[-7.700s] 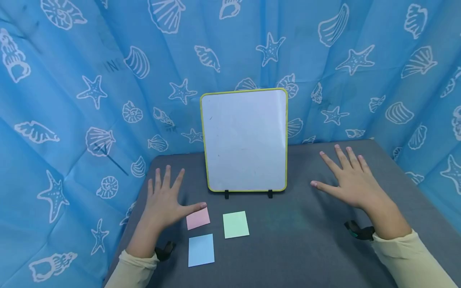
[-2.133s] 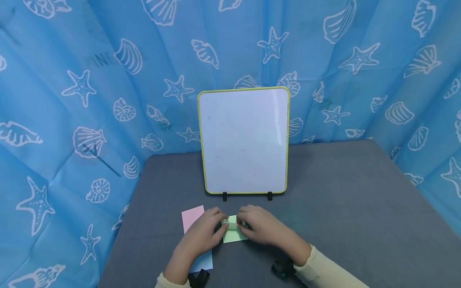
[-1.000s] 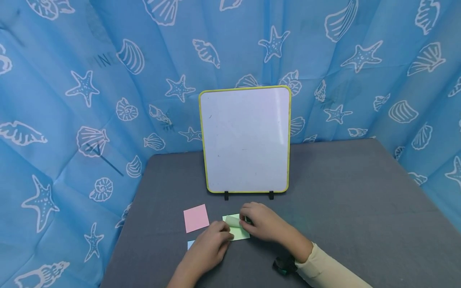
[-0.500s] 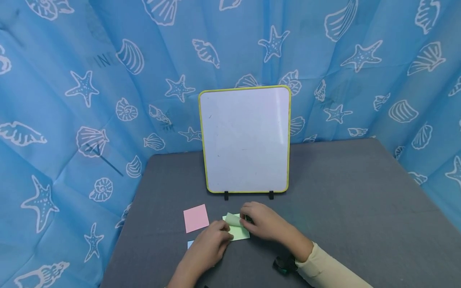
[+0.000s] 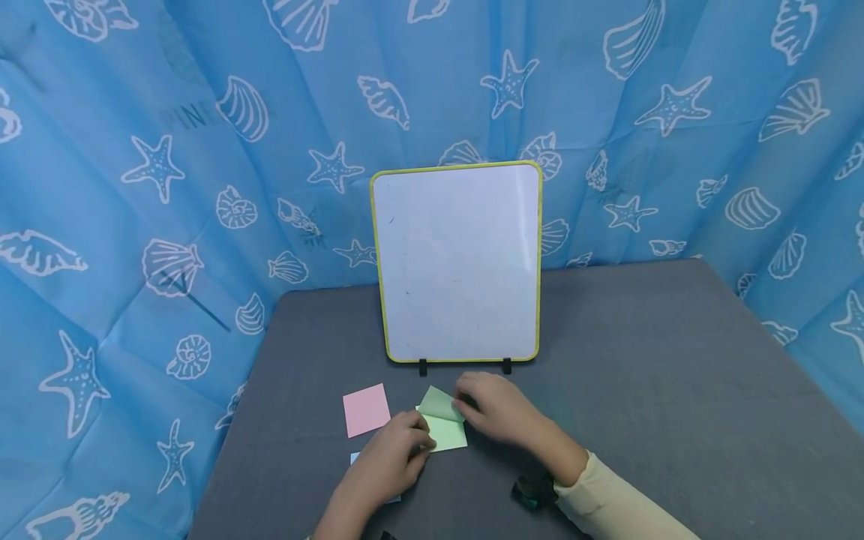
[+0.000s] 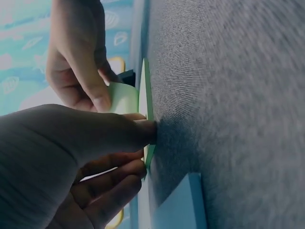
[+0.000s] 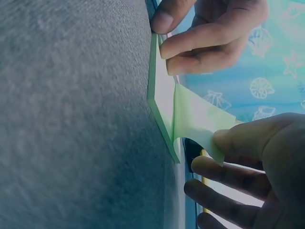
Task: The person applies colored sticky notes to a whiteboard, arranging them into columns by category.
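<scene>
A light green sticky note pad (image 5: 448, 435) lies on the grey table in front of the whiteboard. Its top sheet (image 7: 200, 117) is peeled up and curves away from the pad. My right hand (image 5: 498, 409) pinches a corner of that sheet between thumb and finger, the other fingers spread in the right wrist view. My left hand (image 5: 391, 459) holds the pad at its near left corner, with thumb against the edge and fingertips on the face. A blue sticky note pad (image 6: 183, 205) is mostly hidden under my left hand in the head view.
A pink sticky note pad (image 5: 367, 410) lies left of the green one. Behind stands a yellow-rimmed whiteboard (image 5: 459, 262) on small black feet (image 5: 423, 367). A blue shell-patterned curtain (image 5: 594, 112) hangs around the back and sides of the table (image 5: 641, 360).
From lying spread apart, both hands have come to the green pad. The top sheet has gone from curled to lifted further up and back by my right hand; my left has shifted toward the near corner.
</scene>
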Available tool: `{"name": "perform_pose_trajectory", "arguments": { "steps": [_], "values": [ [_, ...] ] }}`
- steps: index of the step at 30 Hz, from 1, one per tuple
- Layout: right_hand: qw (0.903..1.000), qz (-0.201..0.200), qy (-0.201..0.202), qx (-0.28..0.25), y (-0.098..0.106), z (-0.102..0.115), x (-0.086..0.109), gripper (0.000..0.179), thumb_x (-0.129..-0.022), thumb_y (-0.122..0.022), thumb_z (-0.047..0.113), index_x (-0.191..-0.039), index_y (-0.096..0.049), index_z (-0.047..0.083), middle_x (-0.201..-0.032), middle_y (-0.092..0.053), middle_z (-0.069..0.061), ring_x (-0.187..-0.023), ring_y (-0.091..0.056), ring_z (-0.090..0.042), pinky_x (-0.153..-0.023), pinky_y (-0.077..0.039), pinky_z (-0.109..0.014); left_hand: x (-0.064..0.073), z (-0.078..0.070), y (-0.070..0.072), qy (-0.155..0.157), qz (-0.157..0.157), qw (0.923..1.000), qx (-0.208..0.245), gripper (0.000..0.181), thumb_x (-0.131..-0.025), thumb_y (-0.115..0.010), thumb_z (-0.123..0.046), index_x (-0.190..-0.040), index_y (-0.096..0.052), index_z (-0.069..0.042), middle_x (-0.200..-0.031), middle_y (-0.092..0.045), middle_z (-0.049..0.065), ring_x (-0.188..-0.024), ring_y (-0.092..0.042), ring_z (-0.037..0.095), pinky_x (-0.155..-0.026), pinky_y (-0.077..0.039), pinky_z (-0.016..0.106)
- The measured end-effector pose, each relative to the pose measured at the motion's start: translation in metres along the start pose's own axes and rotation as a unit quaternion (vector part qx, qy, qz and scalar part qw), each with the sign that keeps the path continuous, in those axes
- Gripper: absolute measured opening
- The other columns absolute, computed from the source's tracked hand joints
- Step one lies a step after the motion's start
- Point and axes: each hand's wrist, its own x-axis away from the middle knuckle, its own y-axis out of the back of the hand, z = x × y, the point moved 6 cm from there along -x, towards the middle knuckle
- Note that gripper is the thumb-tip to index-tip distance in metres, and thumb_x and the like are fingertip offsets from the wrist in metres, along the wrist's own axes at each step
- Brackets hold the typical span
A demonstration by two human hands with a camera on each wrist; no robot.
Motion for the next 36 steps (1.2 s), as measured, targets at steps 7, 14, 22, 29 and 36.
{"name": "perform_pose_trajectory", "arguments": {
  "steps": [7, 14, 22, 29, 36],
  "values": [
    [0.9989, -0.022, -0.019, 0.037, 0.005, -0.006, 0.000, 0.008, -0.096, -0.079, 0.022, -0.091, -0.073, 0.023, -0.088, -0.068, 0.009, -0.073, -0.058, -0.005, -0.065, -0.049, -0.026, -0.001, 0.005, -0.002, 0.017, -0.001, 0.9992, 0.036, 0.012, -0.091, -0.080, -0.008, -0.099, -0.084, -0.015, -0.100, -0.063, -0.010, -0.090, -0.055, 0.004, -0.080, -0.055, 0.026],
    [0.9976, -0.018, -0.053, 0.041, 0.009, -0.017, -0.001, 0.007, -0.097, -0.078, 0.023, -0.093, -0.072, 0.024, -0.088, -0.066, 0.011, -0.071, -0.052, -0.003, -0.064, -0.044, -0.025, -0.002, 0.005, -0.003, 0.022, 0.000, 0.9990, 0.039, 0.010, -0.092, -0.080, -0.009, -0.098, -0.084, -0.015, -0.098, -0.061, -0.012, -0.091, -0.054, 0.003, -0.081, -0.055, 0.025],
    [0.9965, -0.033, -0.071, 0.029, 0.022, -0.027, 0.002, 0.010, -0.096, -0.080, 0.019, -0.092, -0.072, 0.023, -0.089, -0.067, 0.012, -0.073, -0.057, -0.001, -0.065, -0.048, -0.025, -0.002, 0.004, 0.000, 0.015, -0.007, 0.9986, 0.051, 0.011, -0.090, -0.081, -0.005, -0.096, -0.083, -0.015, -0.094, -0.059, -0.011, -0.087, -0.052, 0.002, -0.078, -0.053, 0.024],
    [0.9952, -0.044, -0.083, 0.028, 0.031, -0.036, 0.006, 0.009, -0.096, -0.080, 0.019, -0.093, -0.072, 0.023, -0.091, -0.070, 0.011, -0.074, -0.058, -0.002, -0.066, -0.049, -0.027, -0.003, 0.005, -0.001, 0.014, 0.000, 0.9984, 0.055, 0.012, -0.091, -0.079, -0.005, -0.097, -0.083, -0.015, -0.096, -0.059, -0.011, -0.088, -0.052, 0.003, -0.079, -0.053, 0.024],
    [0.9940, -0.047, -0.094, 0.030, 0.037, -0.042, 0.008, 0.009, -0.098, -0.077, 0.018, -0.093, -0.071, 0.022, -0.089, -0.068, 0.009, -0.072, -0.055, -0.002, -0.064, -0.046, -0.026, -0.002, 0.004, -0.001, 0.007, -0.004, 0.9983, 0.058, 0.012, -0.090, -0.079, -0.005, -0.097, -0.083, -0.014, -0.097, -0.060, -0.011, -0.088, -0.052, 0.003, -0.080, -0.053, 0.024]
  ]
}}
